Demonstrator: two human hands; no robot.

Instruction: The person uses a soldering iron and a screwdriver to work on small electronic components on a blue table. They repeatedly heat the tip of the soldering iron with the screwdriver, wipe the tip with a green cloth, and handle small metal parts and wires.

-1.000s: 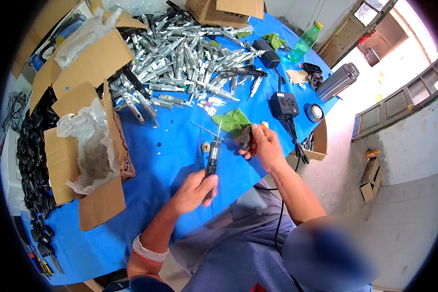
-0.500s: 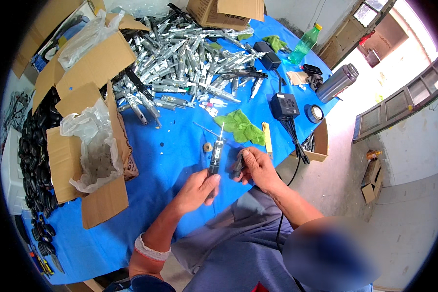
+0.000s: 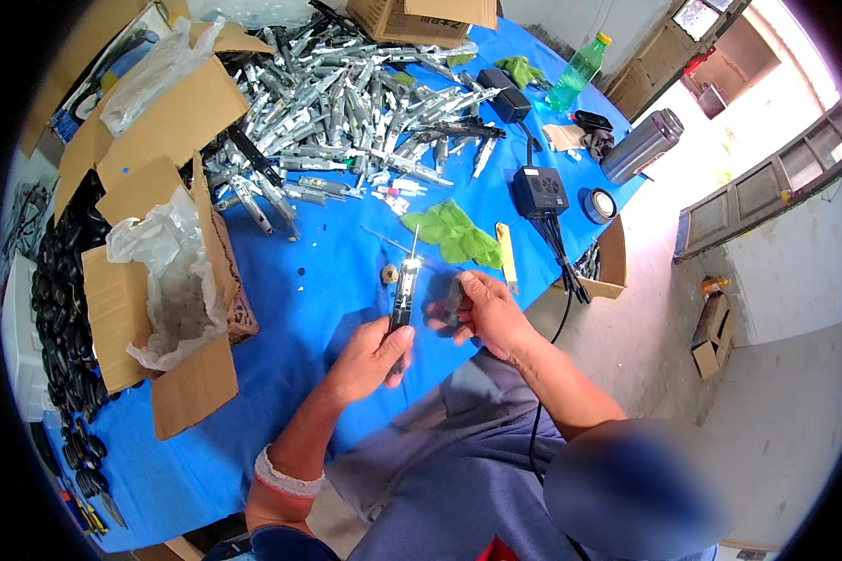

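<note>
"Holding anything in the left hand (image 3: 370, 360)?"
"Yes, grasping a slim black-and-silver device (image 3: 404, 294) by its dark lower end, over the blue-covered worktop (image 3: 276, 383)."
"And in the right hand (image 3: 496, 318)?"
"Pinching a small dark piece (image 3: 453, 303) between thumb and fingers, just beside the device."
"Next, outward?"
"Across the blue, to a crumpled green cloth (image 3: 452, 234) near a yellowish strip (image 3: 505, 252). Further back, into a heap of grey and silver parts (image 3: 346, 117). To the left, past an open carton (image 3: 196, 388) lined with clear plastic (image 3: 164, 238), along to a pile of black casings (image 3: 58, 323). To the right, by a black box (image 3: 540, 192) with bundled cables (image 3: 559, 252), a metal flask (image 3: 642, 148) and a green bottle (image 3: 577, 75)."
"And beyond, into the room?"
"Down to a pale floor (image 3: 617, 346), with a small box (image 3: 711, 337) lying near a whitish wall (image 3: 791, 290); up toward a paned frame (image 3: 758, 190) and a bright opening (image 3: 803, 70)."
</note>
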